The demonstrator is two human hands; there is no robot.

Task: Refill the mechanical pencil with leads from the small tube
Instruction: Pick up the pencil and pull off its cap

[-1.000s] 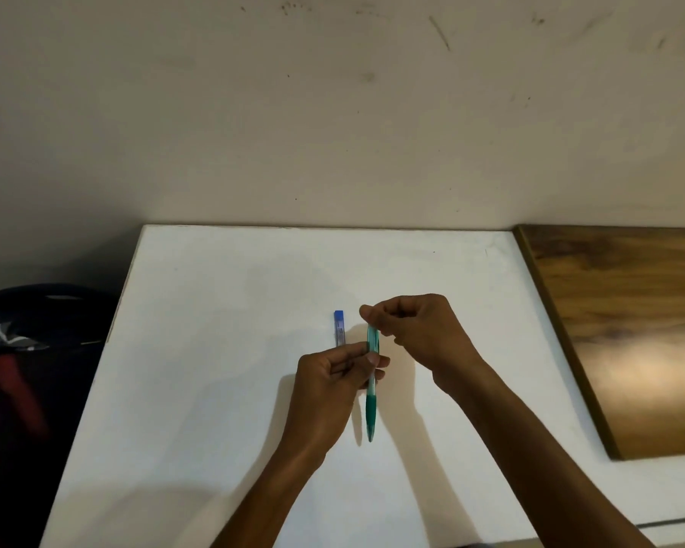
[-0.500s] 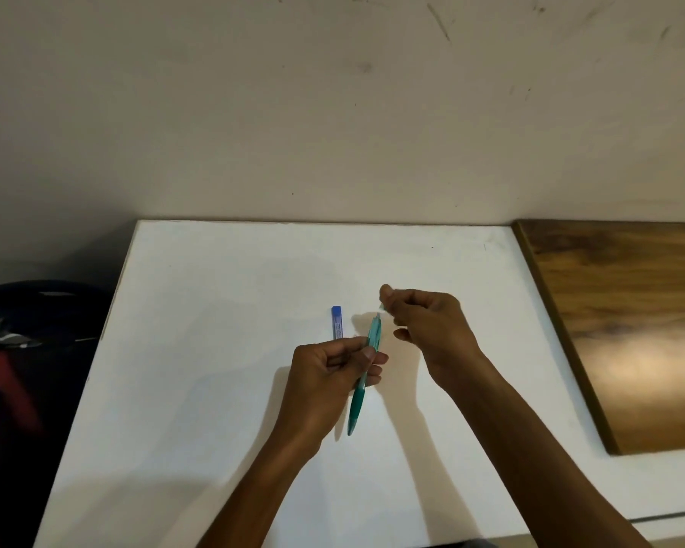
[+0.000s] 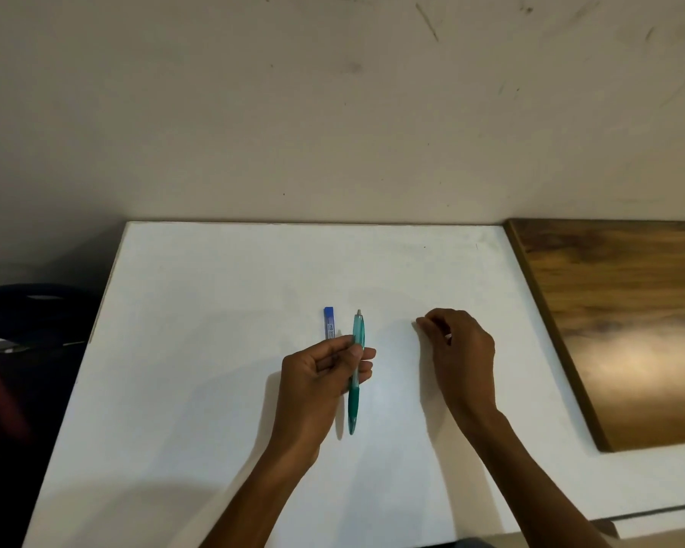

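My left hand (image 3: 320,379) grips a teal mechanical pencil (image 3: 355,397) around its middle. The pencil's tip points toward me and its open back end points away. A small blue lead tube (image 3: 328,322) lies on the white table (image 3: 214,350) just left of the pencil's back end, its near end hidden behind my left fingers. My right hand (image 3: 461,352) rests low over the table to the right of the pencil, apart from it. Its fingers are pinched, and a small pale piece, seemingly the pencil's cap (image 3: 447,338), shows between them.
A dark wooden board (image 3: 625,330) lies on the table's right side. A dark bag (image 3: 20,350) sits beyond the table's left edge. A scuffed wall rises behind the table.
My right hand pulled off the pencil's back end and moved right, down toward the table. My left hand keeps the pencil and has straightened it.
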